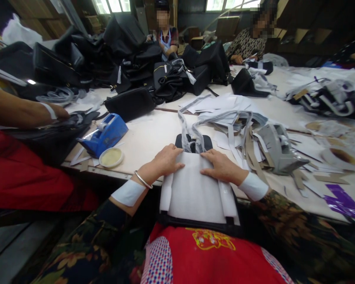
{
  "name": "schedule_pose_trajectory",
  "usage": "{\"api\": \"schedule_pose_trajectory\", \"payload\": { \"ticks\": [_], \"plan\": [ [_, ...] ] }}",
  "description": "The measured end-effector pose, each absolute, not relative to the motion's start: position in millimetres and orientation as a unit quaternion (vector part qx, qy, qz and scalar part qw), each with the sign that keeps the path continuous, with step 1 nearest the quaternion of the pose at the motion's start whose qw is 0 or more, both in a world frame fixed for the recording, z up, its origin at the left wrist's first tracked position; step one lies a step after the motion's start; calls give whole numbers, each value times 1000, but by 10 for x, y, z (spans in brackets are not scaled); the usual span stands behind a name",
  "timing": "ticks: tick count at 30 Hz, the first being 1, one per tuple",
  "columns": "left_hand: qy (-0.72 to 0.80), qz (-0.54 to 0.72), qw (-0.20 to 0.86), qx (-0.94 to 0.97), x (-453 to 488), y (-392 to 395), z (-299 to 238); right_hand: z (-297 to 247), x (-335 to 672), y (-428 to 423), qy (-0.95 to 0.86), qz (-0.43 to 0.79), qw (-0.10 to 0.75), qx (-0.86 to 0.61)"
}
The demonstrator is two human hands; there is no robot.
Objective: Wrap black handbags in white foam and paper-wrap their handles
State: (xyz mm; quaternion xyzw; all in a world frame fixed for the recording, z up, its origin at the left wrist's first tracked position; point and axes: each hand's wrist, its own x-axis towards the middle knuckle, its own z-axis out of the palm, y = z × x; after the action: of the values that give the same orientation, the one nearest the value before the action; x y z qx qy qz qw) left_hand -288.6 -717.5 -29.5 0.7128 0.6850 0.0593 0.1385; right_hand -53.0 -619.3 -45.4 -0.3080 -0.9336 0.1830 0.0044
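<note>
A black bag point(192, 221) rests against the table's front edge and my lap, its upper end on the tabletop. White foam sheet point(197, 193) covers the side facing me, with foam-wrapped strips point(227, 197) along its sides. My left hand point(167, 159) grips the sheet's upper left corner, thumb on top. At the upper right corner, my right hand point(221, 165) holds the sheet in the same way. The undersides of my fingers are partly hidden. Beyond my hands, the bag's handle point(198, 138) is wrapped in translucent grey film and extends onto the table.
A blue tape dispenser point(106, 132) and round yellowish dish point(111, 157) stand left; a grey tape dispenser point(279, 152) stands right. Paper sheets and scraps point(233, 106) lie ahead. Black bags point(130, 59) are piled behind. A co-worker's arm point(23, 106) reaches in from the left.
</note>
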Motion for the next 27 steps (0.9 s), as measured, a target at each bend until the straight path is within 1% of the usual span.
{"api": "schedule_pose_trajectory", "payload": {
  "ticks": [3, 7, 11, 17, 27],
  "plan": [
    [690, 27, 139, 710, -2869, -7205, -260, -431, -533, -6248, -941, 162, -13, -297],
    [671, -15, 155, 725, -2832, -7187, -200, -411, -503, -6294, -945, 163, -19, -283],
    [654, -20, 155, 740, -2813, -7194, -159, -382, -469, -6328, -951, 159, -15, -263],
    [642, -21, 151, 752, -2813, -7266, -140, -343, -444, -6426, -956, 133, -31, -261],
    [631, -56, 146, 760, -2770, -7345, -78, -296, -423, -6526, -961, 152, -25, -231]
  ]
}}
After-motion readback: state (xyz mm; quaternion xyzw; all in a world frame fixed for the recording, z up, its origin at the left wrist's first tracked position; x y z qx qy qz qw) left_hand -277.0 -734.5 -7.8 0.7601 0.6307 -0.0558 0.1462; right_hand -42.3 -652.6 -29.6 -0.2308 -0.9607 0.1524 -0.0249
